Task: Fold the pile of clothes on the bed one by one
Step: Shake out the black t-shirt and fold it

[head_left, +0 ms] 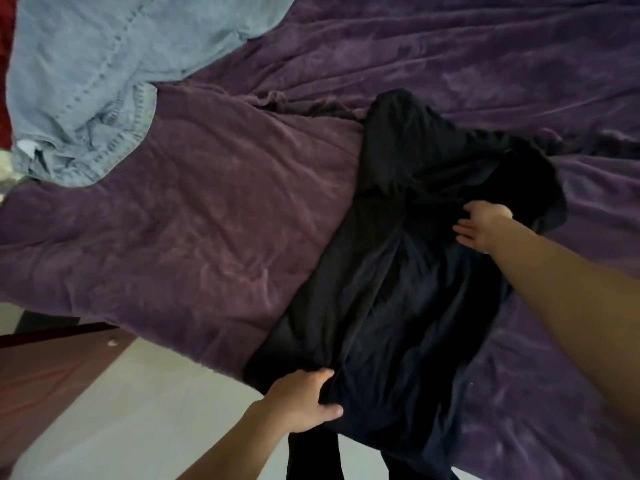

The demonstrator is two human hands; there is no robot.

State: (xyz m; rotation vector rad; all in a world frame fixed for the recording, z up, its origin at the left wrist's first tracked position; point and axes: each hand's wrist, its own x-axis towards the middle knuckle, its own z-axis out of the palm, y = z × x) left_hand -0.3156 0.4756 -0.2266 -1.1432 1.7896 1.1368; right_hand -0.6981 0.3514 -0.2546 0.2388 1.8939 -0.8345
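On the purple plush blanket covering the bed, a black soft-fabric garment is spread out at the near right. Its near left edge is gripped by the left hand, fingers curled into the cloth. Its far part is pressed by the right hand, fingers straight. A light blue denim garment is heaped at the far left, well apart.

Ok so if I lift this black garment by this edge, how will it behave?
Probably floppy: the black garment bunches where your left hand grips it and hangs limp off the purple blanket. Likely light: its creases look thin.
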